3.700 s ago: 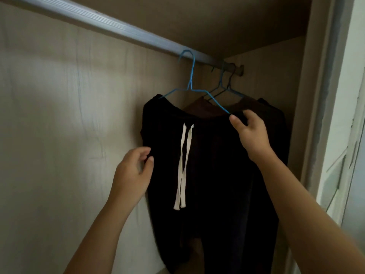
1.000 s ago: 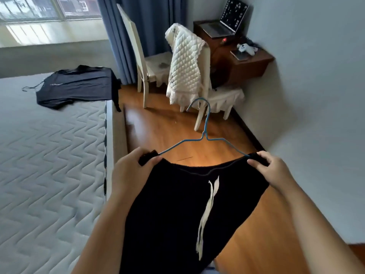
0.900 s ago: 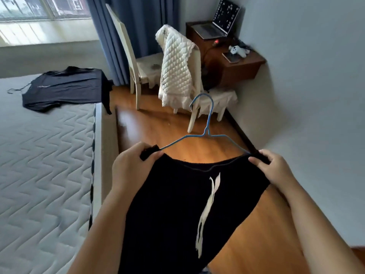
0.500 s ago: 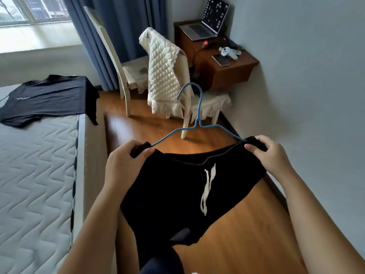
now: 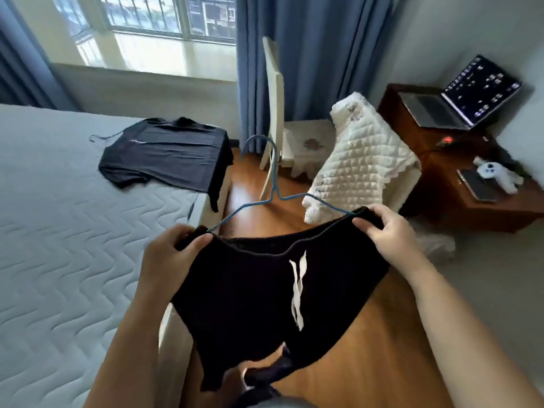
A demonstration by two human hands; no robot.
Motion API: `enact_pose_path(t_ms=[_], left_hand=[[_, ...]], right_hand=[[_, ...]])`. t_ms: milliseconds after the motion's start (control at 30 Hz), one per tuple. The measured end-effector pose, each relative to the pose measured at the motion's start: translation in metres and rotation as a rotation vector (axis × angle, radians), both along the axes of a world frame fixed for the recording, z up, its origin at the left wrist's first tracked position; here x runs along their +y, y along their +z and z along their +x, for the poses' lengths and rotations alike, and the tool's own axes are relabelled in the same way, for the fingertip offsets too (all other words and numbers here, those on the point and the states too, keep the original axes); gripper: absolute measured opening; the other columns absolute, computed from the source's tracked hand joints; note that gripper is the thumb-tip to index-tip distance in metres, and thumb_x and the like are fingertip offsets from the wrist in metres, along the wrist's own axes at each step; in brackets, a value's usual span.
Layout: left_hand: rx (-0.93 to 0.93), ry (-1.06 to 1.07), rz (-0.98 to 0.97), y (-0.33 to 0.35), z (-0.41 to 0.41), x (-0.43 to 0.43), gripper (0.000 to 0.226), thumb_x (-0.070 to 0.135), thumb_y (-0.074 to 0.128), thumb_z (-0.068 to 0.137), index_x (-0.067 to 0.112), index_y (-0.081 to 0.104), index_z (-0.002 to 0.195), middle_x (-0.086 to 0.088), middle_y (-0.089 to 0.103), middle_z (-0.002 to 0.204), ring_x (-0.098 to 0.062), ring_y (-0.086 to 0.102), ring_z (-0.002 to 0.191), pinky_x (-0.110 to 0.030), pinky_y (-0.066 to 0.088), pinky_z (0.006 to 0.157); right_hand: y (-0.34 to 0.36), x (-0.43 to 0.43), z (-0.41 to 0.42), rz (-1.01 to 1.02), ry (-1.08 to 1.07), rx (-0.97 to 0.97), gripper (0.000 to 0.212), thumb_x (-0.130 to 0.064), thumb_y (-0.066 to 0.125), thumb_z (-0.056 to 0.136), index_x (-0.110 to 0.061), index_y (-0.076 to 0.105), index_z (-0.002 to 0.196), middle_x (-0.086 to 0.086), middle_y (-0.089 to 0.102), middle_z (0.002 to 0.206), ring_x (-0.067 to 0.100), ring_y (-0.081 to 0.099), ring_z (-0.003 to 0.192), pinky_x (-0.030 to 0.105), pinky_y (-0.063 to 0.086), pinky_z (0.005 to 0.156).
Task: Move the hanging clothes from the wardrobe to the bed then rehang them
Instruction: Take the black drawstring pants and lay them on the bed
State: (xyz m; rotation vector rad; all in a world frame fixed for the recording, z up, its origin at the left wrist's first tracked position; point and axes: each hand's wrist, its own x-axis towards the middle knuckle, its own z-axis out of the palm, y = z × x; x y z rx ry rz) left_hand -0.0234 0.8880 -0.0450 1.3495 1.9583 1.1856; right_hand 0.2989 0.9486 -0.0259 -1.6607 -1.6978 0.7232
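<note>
Gripping shorts (image 5: 250, 290) on hanger (image 5: 276, 197), left hand (image 5: 170, 254) and right hand (image 5: 388, 231) at waistband ends; shirt (image 5: 167, 154) already on bed (image 5: 59, 231), upper left; rehanging pending.

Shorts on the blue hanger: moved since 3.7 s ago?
Yes. The shorts are off the wardrobe rail; left hand and right hand hold them on the blue hanger over the floor, right of the bed.

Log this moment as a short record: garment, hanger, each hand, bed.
garment: black shorts, white drawstring, held spread above the wooden floor
hanger: blue wire hanger, in the waistband, hook pointing away
left hand: fingers grip the waistband's left end
right hand: fingers grip the waistband's right end
bed: beside the shorts, black T-shirt lying flat on it
</note>
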Motion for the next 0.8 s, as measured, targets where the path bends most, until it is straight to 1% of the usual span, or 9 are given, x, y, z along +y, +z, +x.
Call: enact_pose_path(t_ms=[67, 133, 167, 300, 400, 500, 600, 700, 800], left_hand=[[-0.002, 0.067, 0.005, -0.001, -0.024, 0.023, 0.011, 0.024, 0.071, 0.075, 0.016, 0.064, 0.079, 0.013, 0.062, 0.070, -0.018, 0.058, 0.075, -0.020, 0.041, 0.065], [-0.005, 0.117, -0.002, -0.003, -0.044, 0.040, 0.009, 0.024, 0.070, 0.076, 0.021, 0.062, 0.075, 0.015, 0.062, 0.068, -0.016, 0.058, 0.072, -0.018, 0.042, 0.065], [-0.017, 0.138, -0.008, -0.005, -0.053, 0.046, 0.010, 0.024, 0.070, 0.077, 0.026, 0.061, 0.073, 0.015, 0.063, 0.066, -0.013, 0.058, 0.071, -0.020, 0.042, 0.065], [-0.050, 0.225, -0.058, -0.013, -0.088, 0.071, 0.020, 0.022, 0.067, 0.080, 0.037, 0.056, 0.071, 0.017, 0.063, 0.076, -0.002, 0.057, 0.077, -0.015, 0.041, 0.068], [-0.036, 0.350, -0.109, -0.021, -0.110, 0.094, 0.019, 0.022, 0.064, 0.081, 0.036, 0.056, 0.072, 0.019, 0.064, 0.067, -0.004, 0.057, 0.075, -0.014, 0.039, 0.066], [0.049, 0.515, -0.162, -0.024, -0.126, 0.121, 0.010, 0.025, 0.061, 0.083, 0.021, 0.058, 0.075, 0.013, 0.059, 0.067, -0.019, 0.055, 0.074, -0.018, 0.036, 0.060], [0.189, 0.747, -0.140, -0.014, -0.138, 0.144, 0.021, 0.025, 0.061, 0.084, 0.004, 0.061, 0.085, -0.013, 0.064, 0.076, -0.032, 0.057, 0.080, -0.030, 0.035, 0.065], [0.346, 0.933, -0.122, 0.005, -0.146, 0.157, 0.039, 0.036, 0.060, 0.081, -0.002, 0.059, 0.084, -0.026, 0.065, 0.079, -0.042, 0.060, 0.078, -0.039, 0.041, 0.067], [0.490, 1.094, -0.137, 0.022, -0.159, 0.170, 0.035, 0.028, 0.063, 0.083, -0.005, 0.056, 0.080, -0.032, 0.062, 0.075, -0.048, 0.058, 0.074, -0.042, 0.039, 0.062]], right_hand=[[-0.001, 0.050, -0.030, -0.007, 0.053, 0.067, 0.018, -0.024, 0.064, 0.084, -0.033, 0.055, 0.071, -0.010, 0.059, 0.070, 0.013, 0.056, 0.071, 0.013, 0.043, 0.066], [-0.004, 0.094, -0.058, -0.013, 0.106, 0.108, 0.019, -0.023, 0.064, 0.083, -0.036, 0.058, 0.071, -0.010, 0.060, 0.071, 0.016, 0.058, 0.075, 0.030, 0.046, 0.075], [-0.005, 0.114, -0.072, -0.019, 0.134, 0.118, 0.022, -0.020, 0.064, 0.083, -0.037, 0.059, 0.071, -0.011, 0.061, 0.069, 0.012, 0.058, 0.074, 0.032, 0.045, 0.075], [-0.013, 0.192, -0.129, -0.031, 0.275, 0.151, 0.023, -0.024, 0.066, 0.079, -0.042, 0.057, 0.067, -0.024, 0.061, 0.063, -0.002, 0.053, 0.060, 0.029, 0.043, 0.071], [-0.023, 0.253, -0.175, -0.031, 0.407, 0.120, 0.022, -0.026, 0.067, 0.078, -0.040, 0.056, 0.065, -0.028, 0.062, 0.064, -0.007, 0.054, 0.062, 0.025, 0.042, 0.072], [-0.030, 0.314, -0.225, -0.038, 0.577, 0.106, 0.024, -0.023, 0.069, 0.079, -0.039, 0.057, 0.065, -0.017, 0.062, 0.063, -0.001, 0.055, 0.063, 0.021, 0.042, 0.069], [-0.019, 0.368, -0.280, -0.047, 0.766, 0.096, 0.022, -0.026, 0.072, 0.075, -0.037, 0.058, 0.063, -0.020, 0.063, 0.060, -0.001, 0.054, 0.060, 0.011, 0.040, 0.062], [-0.003, 0.410, -0.333, -0.049, 0.961, 0.106, 0.018, -0.026, 0.074, 0.074, -0.032, 0.060, 0.066, -0.010, 0.062, 0.063, 0.004, 0.056, 0.065, 0.024, 0.045, 0.068], [0.014, 0.439, -0.394, -0.029, 1.112, 0.102, 0.018, -0.026, 0.074, 0.073, -0.029, 0.057, 0.067, -0.014, 0.058, 0.061, -0.004, 0.052, 0.056, 0.011, 0.040, 0.059]])
